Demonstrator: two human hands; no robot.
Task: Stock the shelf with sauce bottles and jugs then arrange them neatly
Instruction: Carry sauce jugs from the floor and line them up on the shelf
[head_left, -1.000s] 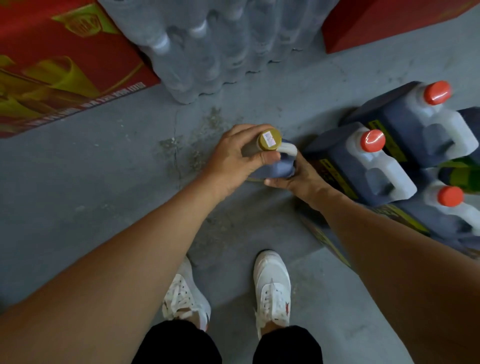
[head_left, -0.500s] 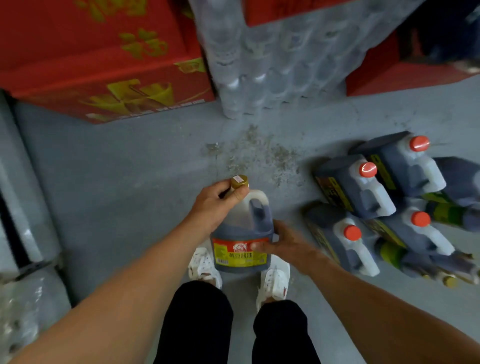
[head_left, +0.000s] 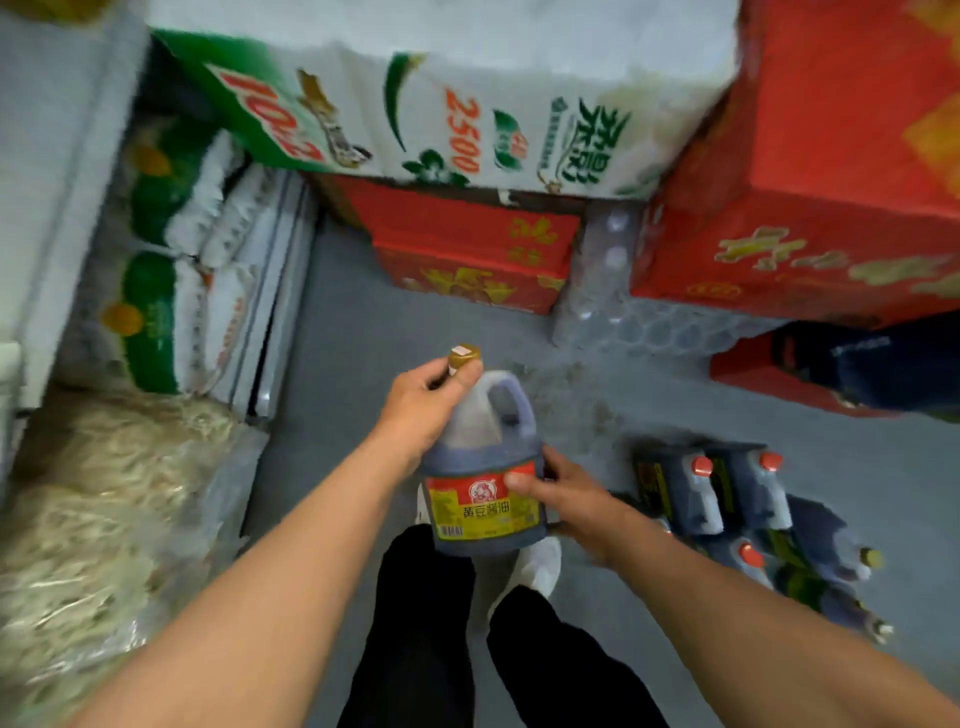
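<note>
I hold a dark soy sauce jug upright in front of me, above my legs and the floor. It has a gold cap, a clear handle and a red and yellow label. My left hand grips its neck just under the cap. My right hand holds its lower right side, thumb pressed on the label. Several more dark jugs with red caps stand on the grey floor at the right, with smaller bottles lying beside them.
A shelf at the left holds bagged goods and pale noodle packs. Red cartons and a white sack are stacked ahead. Wrapped water bottles and more red cartons stand at the right.
The jug has come up off the floor in both hands. My view has risen and swung left, bringing the shelf and stacked cartons into sight.
</note>
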